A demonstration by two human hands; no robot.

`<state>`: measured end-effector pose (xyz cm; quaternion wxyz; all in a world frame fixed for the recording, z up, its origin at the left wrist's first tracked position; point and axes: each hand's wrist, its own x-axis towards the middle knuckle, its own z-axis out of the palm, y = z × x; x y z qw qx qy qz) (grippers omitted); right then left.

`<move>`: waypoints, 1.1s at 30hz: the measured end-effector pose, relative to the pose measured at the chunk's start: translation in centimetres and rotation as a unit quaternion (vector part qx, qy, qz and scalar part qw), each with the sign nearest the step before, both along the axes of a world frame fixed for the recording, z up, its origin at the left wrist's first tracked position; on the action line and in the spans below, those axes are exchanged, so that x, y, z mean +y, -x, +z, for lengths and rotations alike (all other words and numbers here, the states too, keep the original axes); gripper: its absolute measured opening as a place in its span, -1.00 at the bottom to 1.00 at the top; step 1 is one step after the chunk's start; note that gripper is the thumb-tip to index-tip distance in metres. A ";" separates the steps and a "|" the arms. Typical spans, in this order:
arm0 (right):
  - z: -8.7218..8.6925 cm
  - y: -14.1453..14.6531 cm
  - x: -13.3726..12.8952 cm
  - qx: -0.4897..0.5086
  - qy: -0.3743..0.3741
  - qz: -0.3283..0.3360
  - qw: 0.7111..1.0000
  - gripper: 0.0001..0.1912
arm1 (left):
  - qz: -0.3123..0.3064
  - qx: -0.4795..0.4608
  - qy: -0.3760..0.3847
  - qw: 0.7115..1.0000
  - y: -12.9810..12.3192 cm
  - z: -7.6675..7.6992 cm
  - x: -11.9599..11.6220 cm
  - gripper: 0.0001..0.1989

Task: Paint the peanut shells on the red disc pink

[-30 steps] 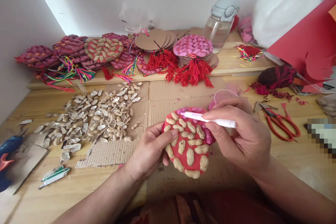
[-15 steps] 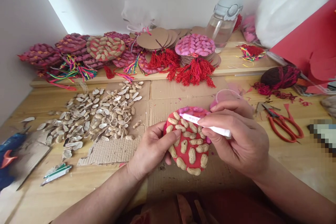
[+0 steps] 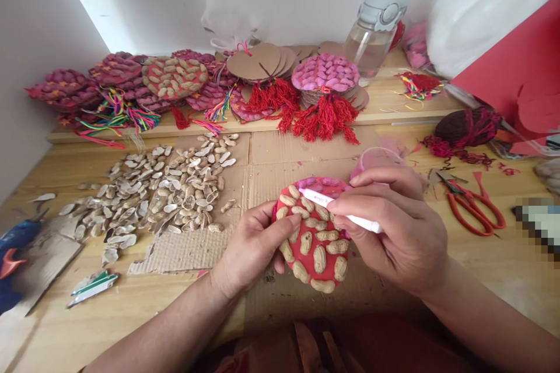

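One marker (image 3: 315, 196) in right hand (image 3: 400, 224); tip — apparently — touching peanut (image 3: 293, 192).

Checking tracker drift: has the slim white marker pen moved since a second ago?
Yes: against the clear, grey-lidded bottle, the rear of the white marker pen has swung left and down in view.

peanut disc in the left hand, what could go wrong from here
The pink tip of the marker is close to red backing between peanuts, so it could smear the peanut disc. The left hand has its thumb on the disc's face near that tip; a slip might ink it.
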<state>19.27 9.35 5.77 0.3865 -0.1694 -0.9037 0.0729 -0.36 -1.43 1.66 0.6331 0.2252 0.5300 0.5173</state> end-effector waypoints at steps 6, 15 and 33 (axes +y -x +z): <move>0.2 0.0 -0.1 -0.002 -0.011 -0.008 1.000 -0.91 | 0.002 -0.008 -0.001 1.000 0.0 0.0 -0.1 -0.64; 0.2 0.1 -0.3 -0.001 -0.009 -0.006 1.000 -0.89 | -0.021 0.030 -0.012 0.999 0.1 0.0 0.0 -0.64; 0.7 -0.1 -0.1 -0.001 -0.024 -0.006 1.000 -0.87 | -0.023 0.054 -0.010 0.998 0.0 0.4 0.0 -0.66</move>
